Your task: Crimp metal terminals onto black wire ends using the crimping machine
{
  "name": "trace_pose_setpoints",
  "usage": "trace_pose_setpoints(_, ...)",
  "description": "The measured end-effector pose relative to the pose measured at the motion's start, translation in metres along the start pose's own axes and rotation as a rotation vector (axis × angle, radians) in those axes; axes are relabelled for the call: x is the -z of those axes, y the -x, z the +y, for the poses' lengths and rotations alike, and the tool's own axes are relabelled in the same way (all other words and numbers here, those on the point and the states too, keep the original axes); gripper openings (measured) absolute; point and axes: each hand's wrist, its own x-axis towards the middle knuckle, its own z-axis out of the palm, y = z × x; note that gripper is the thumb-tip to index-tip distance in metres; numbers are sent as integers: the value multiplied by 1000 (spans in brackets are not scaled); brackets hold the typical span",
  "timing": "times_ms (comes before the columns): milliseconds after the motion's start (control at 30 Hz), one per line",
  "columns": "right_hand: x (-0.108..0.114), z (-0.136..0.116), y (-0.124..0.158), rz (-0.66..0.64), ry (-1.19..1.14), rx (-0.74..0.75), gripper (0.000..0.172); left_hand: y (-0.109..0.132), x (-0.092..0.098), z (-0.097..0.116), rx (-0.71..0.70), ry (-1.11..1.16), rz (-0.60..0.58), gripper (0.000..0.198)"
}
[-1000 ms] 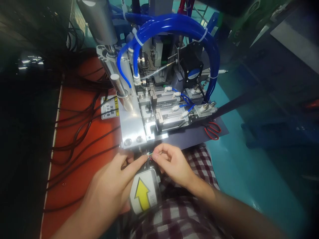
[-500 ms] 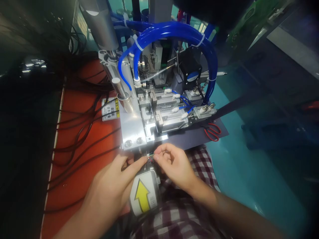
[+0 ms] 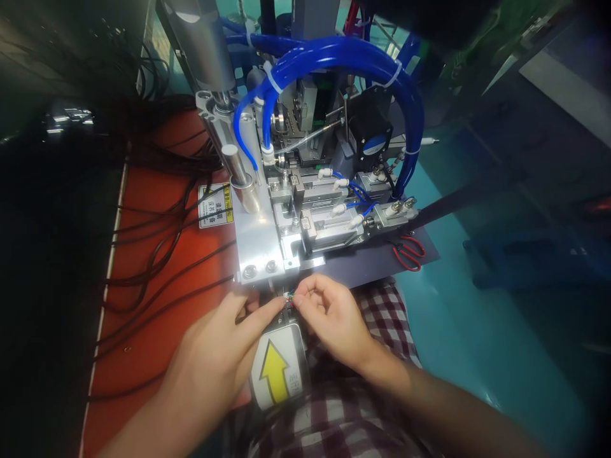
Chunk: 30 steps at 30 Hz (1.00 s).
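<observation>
My right hand (image 3: pixel 331 315) pinches thin coloured wires (image 3: pixel 289 296) between thumb and forefinger, just in front of the metal machine (image 3: pixel 260 245). From the other side, the thumb tip of my left hand (image 3: pixel 224 334) presses at the same small spot, its other fingers curled under the machine's front edge and partly hidden. What lies beneath that thumb is too small to make out. Below the fingertips is a white part with a yellow arrow (image 3: pixel 274 372).
Blue tubes (image 3: pixel 334 54) arch over the machine. Red-handled scissors (image 3: pixel 409 253) lie on the dark plate (image 3: pixel 377 264) at the right. Black cables (image 3: pixel 162 254) cross the orange surface (image 3: pixel 138 305) at the left. Checked cloth (image 3: pixel 329 420) covers the lap.
The view has shifted slightly, so the machine appears a little farther right. My right fingertips are slightly closer to my left thumb, and less of the wires shows between them.
</observation>
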Motion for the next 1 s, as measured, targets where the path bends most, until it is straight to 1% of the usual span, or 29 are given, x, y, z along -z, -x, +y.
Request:
trace_pose_setpoints(133, 1, -1, 0, -21, 13, 0, 12, 0, 0, -1, 11, -18, -24, 34)
trace_pose_setpoints(300, 1, -3, 1, -37, 18, 2, 12, 0, 0, -1, 3, -17, -13, 36)
trace_pose_setpoints(400, 1, -2, 0, -32, -6, -20, 12, 1, -1, -1, 19, -19, -30, 36)
trace_pose_setpoints(533, 2, 0, 0, -47, -42, -49, 14, 1, -1, 0, 17, -16, -17, 35)
trace_pose_setpoints(700, 2, 1, 0, -47, -25, -63, 15, 1, 2, 1, 43, -15, -64, 36)
trace_pose_setpoints(800, 1, 0, 0, -31, -3, -65, 16, 1, 2, 1, 33, -12, -54, 34)
trace_pose_setpoints(900, 3, -1, -1, -46, -10, -110, 17, 1, 1, 1, 17, -13, -20, 34)
trace_pose_setpoints(1000, 6, -3, -1, -47, -8, -141, 15, 1, -1, 0, 12, -16, -11, 35)
